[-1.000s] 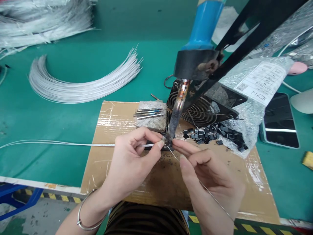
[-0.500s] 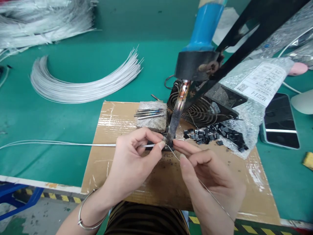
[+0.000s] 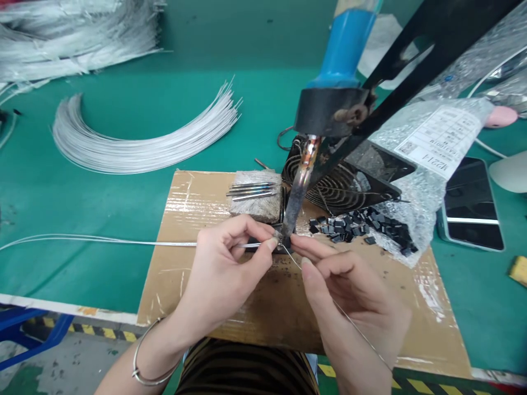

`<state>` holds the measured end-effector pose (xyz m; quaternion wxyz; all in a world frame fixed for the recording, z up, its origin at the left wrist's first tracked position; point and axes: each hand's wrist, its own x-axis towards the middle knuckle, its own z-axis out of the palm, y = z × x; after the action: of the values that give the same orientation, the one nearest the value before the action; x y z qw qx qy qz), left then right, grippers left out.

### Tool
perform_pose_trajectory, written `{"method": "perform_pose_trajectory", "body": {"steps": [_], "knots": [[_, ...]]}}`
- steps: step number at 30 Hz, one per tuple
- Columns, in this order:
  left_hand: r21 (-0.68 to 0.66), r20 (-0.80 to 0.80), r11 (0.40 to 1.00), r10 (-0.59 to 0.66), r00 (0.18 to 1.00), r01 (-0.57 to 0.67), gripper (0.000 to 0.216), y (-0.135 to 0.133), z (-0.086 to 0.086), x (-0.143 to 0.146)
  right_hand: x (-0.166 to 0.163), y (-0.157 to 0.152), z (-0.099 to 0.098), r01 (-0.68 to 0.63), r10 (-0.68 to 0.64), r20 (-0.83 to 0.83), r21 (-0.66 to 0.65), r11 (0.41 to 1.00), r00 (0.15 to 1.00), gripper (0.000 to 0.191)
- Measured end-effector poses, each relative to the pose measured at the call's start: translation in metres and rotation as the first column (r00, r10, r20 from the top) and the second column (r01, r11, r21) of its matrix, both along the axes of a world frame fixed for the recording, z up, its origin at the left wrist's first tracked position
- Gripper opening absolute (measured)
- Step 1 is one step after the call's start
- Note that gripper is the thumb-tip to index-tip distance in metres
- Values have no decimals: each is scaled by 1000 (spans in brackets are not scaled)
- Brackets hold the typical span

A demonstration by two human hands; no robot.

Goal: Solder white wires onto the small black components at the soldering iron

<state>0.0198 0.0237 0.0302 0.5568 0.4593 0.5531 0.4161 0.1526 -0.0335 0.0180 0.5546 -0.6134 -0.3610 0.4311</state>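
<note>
My left hand (image 3: 224,266) pinches the end of a long thin white wire (image 3: 102,241) that trails off to the left across the green table. My right hand (image 3: 349,291) pinches a fine solder wire (image 3: 349,323) that runs back past my wrist. Both meet at the tip of a fixed soldering iron (image 3: 302,181) with a blue handle (image 3: 348,41), held on a black stand over a brown cardboard sheet (image 3: 206,208). What sits under the tip is hidden by my fingers.
A curved bundle of white wires (image 3: 135,148) lies to the left, more wires (image 3: 74,38) at the back. A grey block with metal tips (image 3: 255,200), a black fan (image 3: 341,186), small black parts (image 3: 358,225) spilling from a plastic bag (image 3: 428,148), and a phone (image 3: 473,203) sit to the right.
</note>
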Motion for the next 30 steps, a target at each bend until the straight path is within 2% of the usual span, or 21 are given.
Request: {"method": "perform_pose_trajectory", "body": {"steps": [12,23,30], "knots": [[5,18,1000,1,1000,-1,16,-1,3,0,0,-1,0,8,-8,-21,4,1000,1000,21],[-5,-30,1000,-3,1000,3,15,-2,1,-1,0,-1,1,2,-1,37,-17,1000,999,22],[2,-13,1000,-8,1000,8,15,-3,3,0,1,-2,-4,0,-1,41,33,999,999,21]]}}
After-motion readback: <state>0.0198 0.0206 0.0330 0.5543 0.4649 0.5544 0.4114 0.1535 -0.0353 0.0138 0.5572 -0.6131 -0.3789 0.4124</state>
